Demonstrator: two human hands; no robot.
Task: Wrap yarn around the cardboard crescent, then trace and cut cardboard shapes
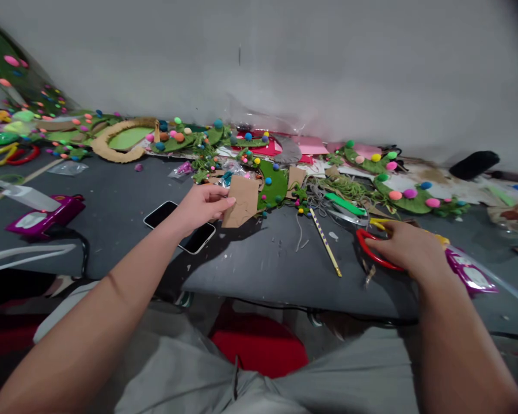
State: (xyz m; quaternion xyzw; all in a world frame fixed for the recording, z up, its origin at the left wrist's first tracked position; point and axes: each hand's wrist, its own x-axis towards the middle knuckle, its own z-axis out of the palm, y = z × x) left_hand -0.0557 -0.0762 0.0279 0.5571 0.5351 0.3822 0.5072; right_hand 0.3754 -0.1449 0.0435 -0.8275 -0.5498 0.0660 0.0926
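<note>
My left hand (205,208) pinches a piece of brown cardboard (243,201) at its left edge, fingers closed and holding it above the table. Faint curved lines are drawn on the card. A phone (197,238) lies under my left wrist. At the right, my right hand (410,247) is curled over a pair of scissors with a red handle (368,248) and a yellow one; part of the grip is hidden behind the fingers. Between the hands lies a striped pencil (326,244). Green felt decorated with pompoms (273,185) sits just behind the card.
Purple glue guns lie at left (47,215) and right (470,270), with cables. Along the wall are pompom-covered felt pieces, a tan cardboard ring (121,141), grey yarn (322,195) and pink paper (311,145). Other scissors (12,154) rest far left. A red stool (259,342) stands below.
</note>
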